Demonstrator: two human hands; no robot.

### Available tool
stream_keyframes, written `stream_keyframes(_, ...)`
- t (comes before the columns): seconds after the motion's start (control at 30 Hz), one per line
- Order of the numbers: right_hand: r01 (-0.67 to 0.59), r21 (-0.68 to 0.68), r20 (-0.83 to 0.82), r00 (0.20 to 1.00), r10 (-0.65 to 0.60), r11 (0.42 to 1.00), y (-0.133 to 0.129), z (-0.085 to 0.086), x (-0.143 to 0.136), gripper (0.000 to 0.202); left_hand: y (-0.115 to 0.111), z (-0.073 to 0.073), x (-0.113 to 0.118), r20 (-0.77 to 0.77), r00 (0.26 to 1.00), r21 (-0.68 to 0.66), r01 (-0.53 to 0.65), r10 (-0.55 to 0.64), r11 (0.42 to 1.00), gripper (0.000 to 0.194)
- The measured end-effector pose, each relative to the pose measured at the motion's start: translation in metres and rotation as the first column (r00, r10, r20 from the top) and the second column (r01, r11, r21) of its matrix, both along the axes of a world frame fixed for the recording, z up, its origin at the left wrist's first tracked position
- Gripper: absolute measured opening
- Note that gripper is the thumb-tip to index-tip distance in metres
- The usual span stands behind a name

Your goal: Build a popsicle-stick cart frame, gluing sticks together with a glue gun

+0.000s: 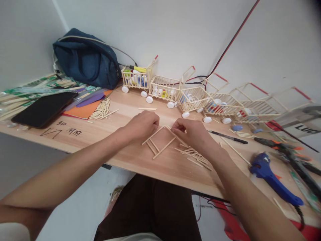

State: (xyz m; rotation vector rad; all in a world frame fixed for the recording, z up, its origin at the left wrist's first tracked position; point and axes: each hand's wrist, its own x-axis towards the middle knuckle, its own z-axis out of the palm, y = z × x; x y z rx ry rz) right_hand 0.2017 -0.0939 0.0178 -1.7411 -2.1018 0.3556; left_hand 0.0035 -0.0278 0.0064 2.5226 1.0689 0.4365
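A small frame of thin wooden sticks point(167, 145) lies on the wooden table between both hands, with a short crosspiece near its left side. My left hand point(147, 123) is closed at the frame's upper left; its fingertips are mostly hidden, and what they hold cannot be made out. At the frame's upper right corner, my right hand point(187, 130) pinches with thumb and forefinger, touching the sticks there. Loose short sticks point(194, 155) are scattered just beneath the right hand.
Several stick-built carts point(165, 87) line the back. A blue bag point(87, 60), black phone point(45, 108) and stick pile point(101, 108) are left. A black pen point(228, 137), blue glue gun point(273, 179) and black tools point(293, 160) lie right.
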Motion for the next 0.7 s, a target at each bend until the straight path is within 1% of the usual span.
stream_keyframes(0.1,0.009,-0.021,0.029,1.000,-0.009,1.000,0.005,-0.003,-0.004,0.009,0.011,0.006,0.002,0.010,0.999,0.064,0.052,-0.053,0.997,0.016)
stream_keyframes(0.17,0.018,-0.032,0.041,0.999,-0.017,0.999,0.007,-0.007,-0.004,0.009,0.019,0.007,0.006,0.034,0.994,0.082,0.097,-0.100,0.992,0.018)
stream_keyframes(0.23,0.034,-0.033,0.051,0.998,-0.032,0.999,0.008,-0.011,-0.004,0.010,0.025,0.003,0.011,0.057,0.991,0.058,0.122,-0.125,0.991,0.021)
stream_keyframes(0.33,0.063,-0.031,0.055,0.997,-0.062,0.997,0.010,-0.015,-0.003,0.010,0.030,-0.007,0.014,0.095,0.989,0.003,0.110,-0.110,0.994,0.020)
stream_keyframes(0.4,0.070,-0.019,0.064,0.996,-0.069,0.997,0.011,-0.016,-0.004,0.009,0.031,-0.012,0.013,0.124,0.988,-0.018,0.094,-0.091,0.995,0.019)
stream_keyframes(0.47,0.070,-0.010,0.081,0.994,-0.068,0.998,0.012,-0.016,-0.004,0.009,0.030,-0.014,0.010,0.151,0.985,-0.029,0.085,-0.080,0.996,0.019)
stream_keyframes(0.6,0.049,-0.036,0.090,0.995,-0.046,0.998,0.014,-0.014,-0.004,0.015,0.026,-0.011,0.009,0.171,0.983,-0.048,0.083,-0.074,0.995,0.021)
stream_keyframes(0.7,0.021,-0.070,0.088,0.996,-0.015,0.997,0.015,-0.013,-0.002,0.022,0.023,-0.010,0.011,0.178,0.979,-0.067,0.114,-0.101,0.991,0.019)
